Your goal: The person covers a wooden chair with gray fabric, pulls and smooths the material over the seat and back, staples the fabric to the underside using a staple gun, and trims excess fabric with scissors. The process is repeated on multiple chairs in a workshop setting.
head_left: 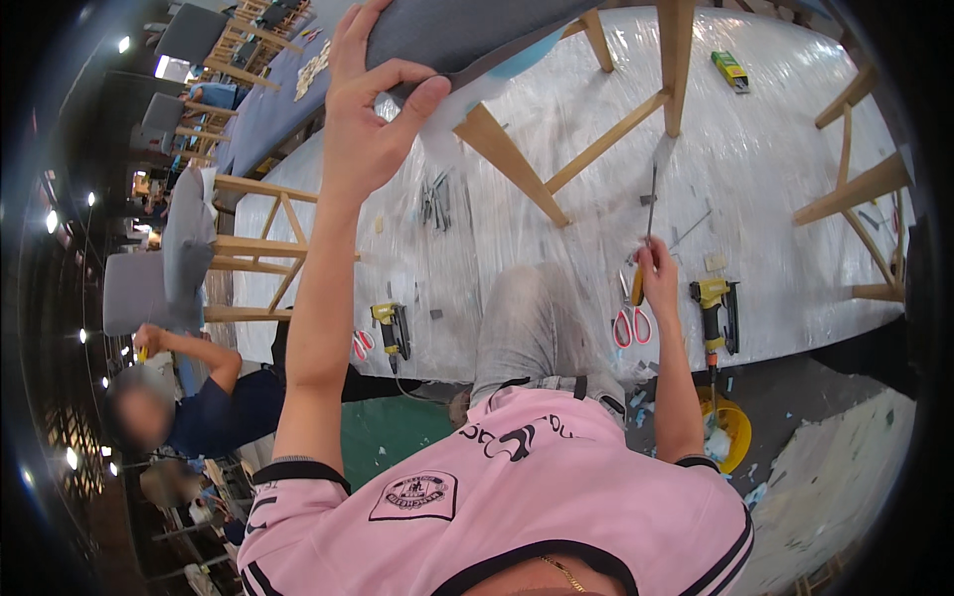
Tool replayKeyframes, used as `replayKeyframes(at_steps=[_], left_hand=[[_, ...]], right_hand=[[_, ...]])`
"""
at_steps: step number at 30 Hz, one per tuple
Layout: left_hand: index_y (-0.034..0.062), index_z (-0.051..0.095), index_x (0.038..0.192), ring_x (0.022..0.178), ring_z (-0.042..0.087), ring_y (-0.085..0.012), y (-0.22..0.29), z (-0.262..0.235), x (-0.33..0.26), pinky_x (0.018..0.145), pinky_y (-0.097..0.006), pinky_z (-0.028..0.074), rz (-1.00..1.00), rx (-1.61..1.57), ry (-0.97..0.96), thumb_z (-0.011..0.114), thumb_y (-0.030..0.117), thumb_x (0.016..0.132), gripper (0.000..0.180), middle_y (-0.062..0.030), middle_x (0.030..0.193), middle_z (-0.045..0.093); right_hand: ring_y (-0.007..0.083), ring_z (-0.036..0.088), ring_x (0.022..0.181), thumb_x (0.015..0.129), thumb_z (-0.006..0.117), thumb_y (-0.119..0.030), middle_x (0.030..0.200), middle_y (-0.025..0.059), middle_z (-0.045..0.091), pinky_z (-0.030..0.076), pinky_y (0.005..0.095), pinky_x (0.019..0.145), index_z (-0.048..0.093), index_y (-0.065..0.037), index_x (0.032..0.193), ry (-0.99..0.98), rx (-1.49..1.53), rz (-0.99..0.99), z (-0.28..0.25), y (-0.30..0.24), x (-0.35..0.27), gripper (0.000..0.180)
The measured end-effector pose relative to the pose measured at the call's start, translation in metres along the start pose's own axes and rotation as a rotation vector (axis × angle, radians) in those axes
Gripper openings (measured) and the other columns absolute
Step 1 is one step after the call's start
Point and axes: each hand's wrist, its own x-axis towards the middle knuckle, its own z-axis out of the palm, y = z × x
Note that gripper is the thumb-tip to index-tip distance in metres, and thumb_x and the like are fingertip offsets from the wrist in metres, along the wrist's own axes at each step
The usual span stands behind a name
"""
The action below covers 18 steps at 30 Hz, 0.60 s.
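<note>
At the top, a wooden chair with a grey upholstered seat (467, 35) is tilted on the plastic-wrapped table, its legs (512, 164) pointing towards me. My left hand (373, 119) is closed on the seat's near edge, thumb pressed against the grey fabric and fingers behind it. Light blue material shows beneath the cover. Lower right, my right hand (658, 273) grips a long thin-shafted tool like a screwdriver (653, 194) by its yellow handle, shaft pointing away from me towards a chair leg. Scissors with red and white handles (632, 320) lie beside that hand.
Yellow-black staple guns lie at right (714, 308) and left (392, 328). Metal strips (435, 202) and a green-yellow box (730, 72) are on the table (755, 199). A yellow bucket (735, 437) stands below. Another person (229, 402) works at left beside an upholstered chair (189, 248).
</note>
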Motion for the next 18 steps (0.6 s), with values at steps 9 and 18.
replayKeyframes(at_steps=[9, 18], left_hand=[[0.0055, 0.077, 0.082, 0.152, 0.028, -0.0397, 0.025, -0.003, 0.012, 0.121, -0.05, 0.019, -0.169, -0.088, -0.012, 0.081, 0.02, 0.083, 0.015, -0.0237, 0.16, 0.04], [0.0125, 0.084, 0.087, 0.154, 0.026, -0.0341, -0.015, 0.007, 0.0, 0.12, -0.046, 0.028, 0.131, -0.026, 0.021, 0.086, 0.026, 0.081, 0.015, -0.014, 0.163, 0.039]], right_hand=[[0.0147, 0.051, 0.065, 0.105, 0.06, -0.024, 0.075, 0.0063, 0.059, 0.039, 0.0299, 0.059, 0.074, 0.0, 0.102, -0.161, -0.015, -0.484, 0.041, -0.19, 0.072, 0.028], [0.0191, 0.056, 0.064, 0.101, 0.066, -0.024, 0.076, 0.0097, 0.065, 0.041, 0.0323, 0.059, 0.076, 0.0, 0.096, -0.234, -0.002, -0.507, 0.068, -0.196, 0.106, 0.026]])
